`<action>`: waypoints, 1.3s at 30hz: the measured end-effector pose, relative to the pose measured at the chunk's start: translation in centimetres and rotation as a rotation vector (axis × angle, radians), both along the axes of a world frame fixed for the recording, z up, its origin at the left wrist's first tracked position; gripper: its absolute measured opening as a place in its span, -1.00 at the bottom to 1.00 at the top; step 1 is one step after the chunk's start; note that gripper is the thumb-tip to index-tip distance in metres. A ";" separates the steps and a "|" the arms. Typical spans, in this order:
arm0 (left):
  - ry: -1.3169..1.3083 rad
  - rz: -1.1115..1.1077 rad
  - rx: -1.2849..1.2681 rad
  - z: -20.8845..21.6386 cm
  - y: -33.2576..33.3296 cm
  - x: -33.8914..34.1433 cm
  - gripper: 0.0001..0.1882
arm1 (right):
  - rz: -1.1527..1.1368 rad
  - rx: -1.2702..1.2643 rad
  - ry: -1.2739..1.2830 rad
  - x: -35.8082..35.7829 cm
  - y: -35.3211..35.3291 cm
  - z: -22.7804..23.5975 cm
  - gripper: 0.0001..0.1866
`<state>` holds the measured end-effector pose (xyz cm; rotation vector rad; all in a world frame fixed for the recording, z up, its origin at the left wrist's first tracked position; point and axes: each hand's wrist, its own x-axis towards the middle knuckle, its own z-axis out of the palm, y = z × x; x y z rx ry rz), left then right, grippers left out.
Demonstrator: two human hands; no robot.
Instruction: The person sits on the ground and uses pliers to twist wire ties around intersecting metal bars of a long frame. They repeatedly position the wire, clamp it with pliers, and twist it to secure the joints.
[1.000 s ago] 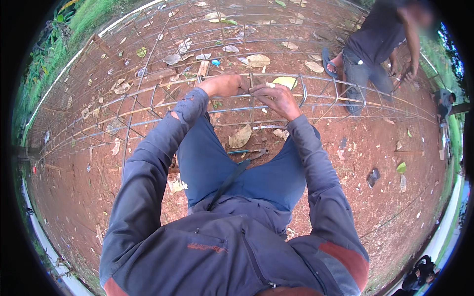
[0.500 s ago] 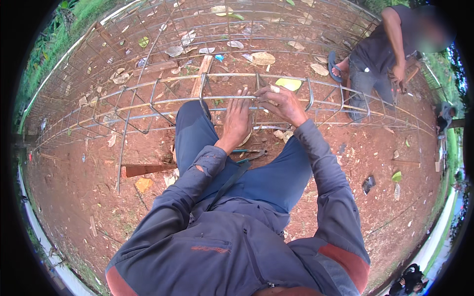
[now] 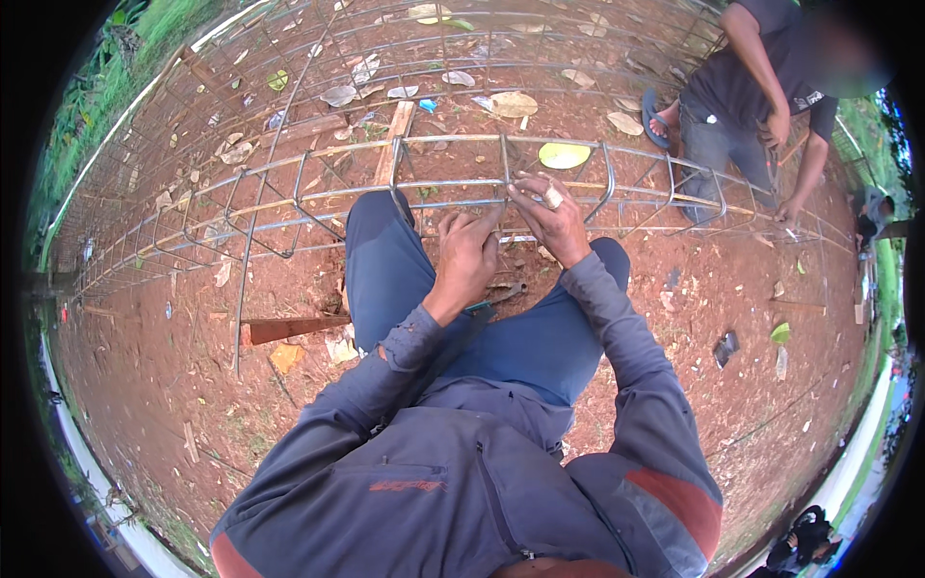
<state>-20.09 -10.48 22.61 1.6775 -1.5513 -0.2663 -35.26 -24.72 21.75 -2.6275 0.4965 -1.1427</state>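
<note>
Both hands meet at one joint of the rebar cage, the long steel frame lying across the red dirt ground from nine o'clock to three o'clock, just beyond the person's knees. The left hand sits at the lower bar, its fingers curled narrow around something thin — too small to tell, probably tie wire. The right hand is just at its two o'clock, fingers pinched tight at the crossing where a stirrup meets the long bar. This looks like the tying step — the bind at this joint is under way and not yet finished. The next move likely calls for a firm twist while the bars stay pressed together. A co-worker bends over the cage at one o'clock. A wooden plank lies under it.
</note>
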 end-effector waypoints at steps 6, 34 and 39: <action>1.196 -0.177 0.465 4.9 -2.3 5.3 -0.72 | -0.001 -0.042 -0.040 0.4 0.1 0.1 -0.59; 0.461 0.293 0.047 4.6 -1.3 -2.7 -0.69 | 0.134 1.569 0.183 -1.1 -1.7 5.6 -0.56; 0.413 0.307 0.169 3.1 -2.9 -1.1 -0.63 | 0.174 1.566 0.115 -1.0 -1.4 4.6 -0.63</action>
